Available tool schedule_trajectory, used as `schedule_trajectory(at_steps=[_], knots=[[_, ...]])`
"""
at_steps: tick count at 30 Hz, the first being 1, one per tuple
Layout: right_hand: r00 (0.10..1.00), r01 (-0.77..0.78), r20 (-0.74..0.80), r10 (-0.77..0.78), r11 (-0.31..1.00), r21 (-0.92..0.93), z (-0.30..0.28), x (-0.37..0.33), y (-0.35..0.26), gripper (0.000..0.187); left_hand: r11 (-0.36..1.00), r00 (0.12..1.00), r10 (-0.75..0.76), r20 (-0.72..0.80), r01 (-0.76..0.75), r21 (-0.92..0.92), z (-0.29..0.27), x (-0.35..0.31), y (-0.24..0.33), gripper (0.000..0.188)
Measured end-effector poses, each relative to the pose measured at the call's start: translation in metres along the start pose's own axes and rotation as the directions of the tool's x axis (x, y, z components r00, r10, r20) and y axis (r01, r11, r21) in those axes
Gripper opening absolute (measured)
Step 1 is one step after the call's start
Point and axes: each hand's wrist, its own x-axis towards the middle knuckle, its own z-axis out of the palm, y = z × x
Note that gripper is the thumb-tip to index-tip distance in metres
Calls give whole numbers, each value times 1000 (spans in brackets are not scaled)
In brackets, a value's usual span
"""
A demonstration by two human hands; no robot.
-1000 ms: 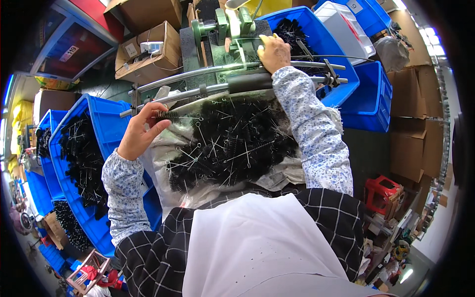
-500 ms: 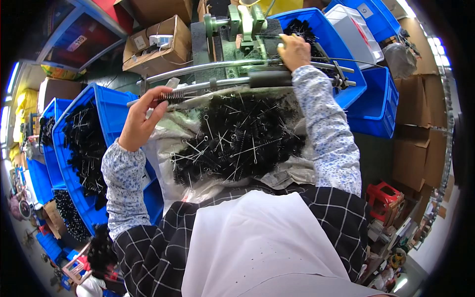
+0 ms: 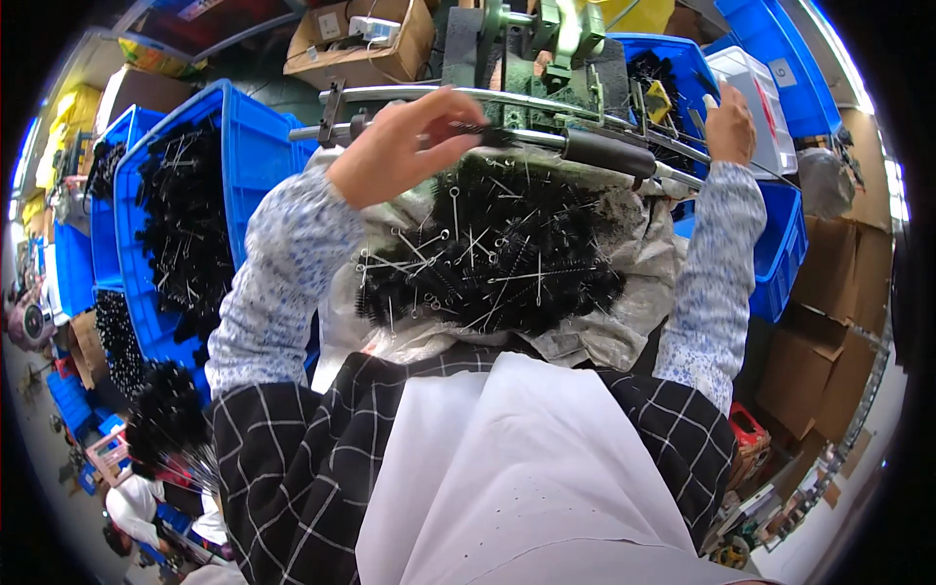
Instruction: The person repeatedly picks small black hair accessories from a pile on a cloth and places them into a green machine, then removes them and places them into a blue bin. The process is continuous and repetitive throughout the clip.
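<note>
My left hand [image 3: 400, 146] is closed, its thumb and fingertips pinching a small black twisted-wire brush [image 3: 497, 136] just in front of the metal machine [image 3: 561, 68]. Beneath it, a heap of similar black brushes [image 3: 487, 249] with looped wire ends lies on a pale plastic sheet [image 3: 653, 234] across my lap. At the right, my right hand [image 3: 731, 127] is raised beside the blue bin, above a thin rod. Its fingers are curled, a pale tip showing on one; what they hold, if anything, cannot be made out.
Metal bars with a dark padded sleeve [image 3: 609, 156] cross in front of the machine. To the left stands a blue crate [image 3: 234, 166] full of black brushes. A cardboard box [image 3: 419, 49] sits at the back. Blue bins [image 3: 780, 244] and cartons [image 3: 824, 273] line the right.
My left hand has moved right with the brush, from the bar's left end to the machine's front. My right hand has moved right, away from the machine. The view has shifted.
</note>
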Motion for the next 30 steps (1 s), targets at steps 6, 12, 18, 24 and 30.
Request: schedule_trajectory(at_steps=[6,12,18,24,30], knots=[[785,-341,313,-535,50,939,-75,-69,-150,22,987,983,158,-95,-154,50,38,26,9,19],[955,161,88,-283,744,648,-27,-43,-133,20,987,986,-152,69,148,70,10,-24,-17,32],[984,170,36,-177,975,142,50,-22,-93,21,919,795,-395,460,341,199,30,-58,-52,45],[982,169,47,-184,960,222,49,-19,-99,21,931,822,-352,447,258,258,32,-57,-53,41],[979,167,68,-194,944,284,63,-12,-98,26,933,829,-359,429,311,178,33,-57,-56,33]])
